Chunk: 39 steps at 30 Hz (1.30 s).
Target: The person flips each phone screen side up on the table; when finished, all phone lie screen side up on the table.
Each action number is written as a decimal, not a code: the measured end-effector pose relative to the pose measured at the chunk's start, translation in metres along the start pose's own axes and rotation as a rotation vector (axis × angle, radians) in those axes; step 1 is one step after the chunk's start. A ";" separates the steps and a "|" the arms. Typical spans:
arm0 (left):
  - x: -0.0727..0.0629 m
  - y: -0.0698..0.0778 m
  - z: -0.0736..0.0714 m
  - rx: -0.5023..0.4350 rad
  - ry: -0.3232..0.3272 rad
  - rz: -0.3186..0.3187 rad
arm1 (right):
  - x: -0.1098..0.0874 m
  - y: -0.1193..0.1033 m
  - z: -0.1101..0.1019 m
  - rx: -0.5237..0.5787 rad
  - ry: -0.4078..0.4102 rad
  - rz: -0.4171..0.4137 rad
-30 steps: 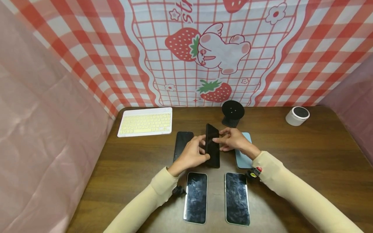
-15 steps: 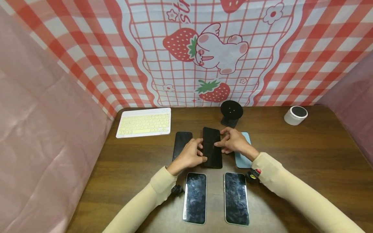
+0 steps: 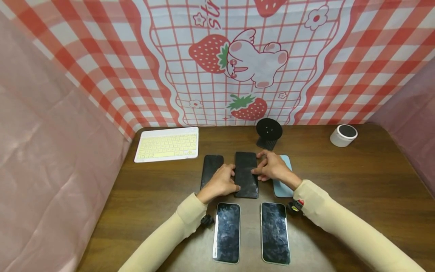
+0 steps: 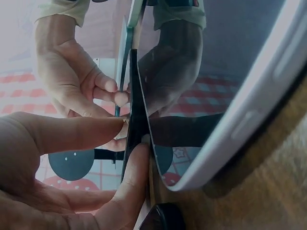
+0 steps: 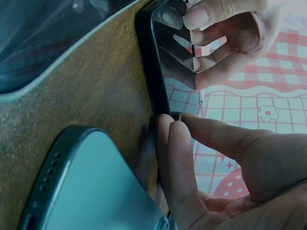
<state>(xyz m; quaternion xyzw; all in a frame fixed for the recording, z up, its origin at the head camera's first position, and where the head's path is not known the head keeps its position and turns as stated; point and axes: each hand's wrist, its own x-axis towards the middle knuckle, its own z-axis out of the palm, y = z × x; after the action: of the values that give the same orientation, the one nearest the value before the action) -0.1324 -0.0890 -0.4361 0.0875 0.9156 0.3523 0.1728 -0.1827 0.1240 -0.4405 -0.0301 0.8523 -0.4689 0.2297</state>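
Between both hands a black smartphone [image 3: 245,179] lies face up, close over the wooden table, in the middle of the head view. My left hand [image 3: 221,181] grips its left side, thumb at the lower left corner and fingers along the edge. From the other side my right hand [image 3: 273,166] pinches the upper right edge, thumb over the screen. Another black phone [image 3: 211,166] lies partly under my left hand. A light blue phone [image 3: 283,189], partly covered by my right hand and wrist, also shows large in the right wrist view.
Two phones with pale frames, a left one [image 3: 227,232] and a right one [image 3: 275,232], lie nearer me. At the back stand a white keyboard [image 3: 166,145], a black round-headed stand [image 3: 269,130] and a white cylinder [image 3: 344,136]. A checked cloth [image 3: 115,75] hangs behind the table.
The black phone between my hands was tilted up on its edge. It has turned face up and come down flat, with both hands staying on its sides.
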 end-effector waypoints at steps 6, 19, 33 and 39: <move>0.000 0.003 -0.001 0.045 -0.006 0.006 | 0.000 0.001 -0.002 -0.008 0.005 -0.007; 0.003 0.009 -0.001 0.074 -0.017 0.003 | -0.006 0.002 -0.013 0.036 -0.035 -0.010; 0.001 0.044 0.012 0.199 0.017 0.108 | -0.023 0.010 -0.047 0.037 0.005 0.004; 0.004 0.058 0.026 0.234 -0.029 0.186 | -0.026 0.023 -0.055 0.020 0.040 0.011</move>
<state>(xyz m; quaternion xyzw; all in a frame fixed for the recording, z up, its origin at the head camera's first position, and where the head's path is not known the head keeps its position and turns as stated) -0.1241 -0.0287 -0.4157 0.1967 0.9357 0.2566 0.1411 -0.1791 0.1870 -0.4243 -0.0138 0.8522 -0.4766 0.2155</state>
